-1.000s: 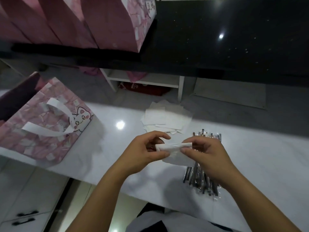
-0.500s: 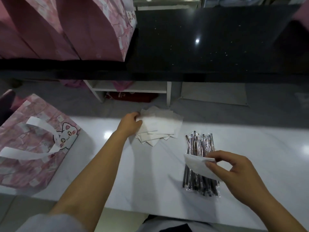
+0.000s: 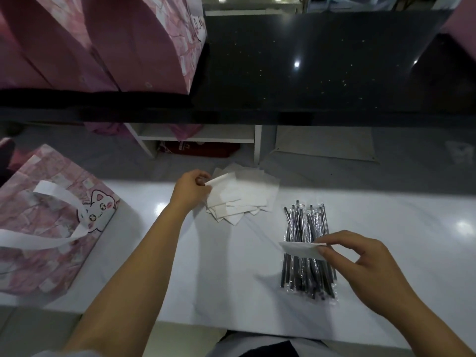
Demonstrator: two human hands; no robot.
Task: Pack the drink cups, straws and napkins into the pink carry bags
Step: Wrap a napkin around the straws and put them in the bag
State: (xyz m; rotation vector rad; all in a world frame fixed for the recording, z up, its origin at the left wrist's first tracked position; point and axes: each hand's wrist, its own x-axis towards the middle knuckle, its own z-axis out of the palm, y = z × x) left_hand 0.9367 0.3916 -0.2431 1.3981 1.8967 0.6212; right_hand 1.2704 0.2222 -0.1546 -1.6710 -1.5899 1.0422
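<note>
At the middle of the scene lies the pile of napkins point(image 3: 244, 197), a loose fan of white squares on the white counter point(image 3: 231, 274). The left hand point(image 3: 190, 191) sits at the pile's left edge, thumb and fingertips pinching the corner of the top napkin point(image 3: 222, 179), which curls up off the sheets beneath it. To the right of the pile and nearer the person lies the bundle of straws point(image 3: 306, 222) (dark straws, each in a clear wrapper), pointing roughly away from the person. Over that bundle, well apart from the pile, the right hand point(image 3: 360, 264) pinches a folded napkin point(image 3: 301, 249) between thumb and forefinger, with the other fingers loosely curled behind; whether this napkin touches the straws cannot be told.

Far to the left of the pile a pink carry bag point(image 3: 38, 240) lies tipped on the counter, its white handle point(image 3: 64, 202) looping over a printed cat face point(image 3: 99, 212). Beyond the pile a black raised counter point(image 3: 309, 68) runs across, and more pink bags point(image 3: 116, 42) stand on its left part. Below that ledge, just behind the pile, a white shelf point(image 3: 201, 137) shows above something red point(image 3: 203, 149).
</note>
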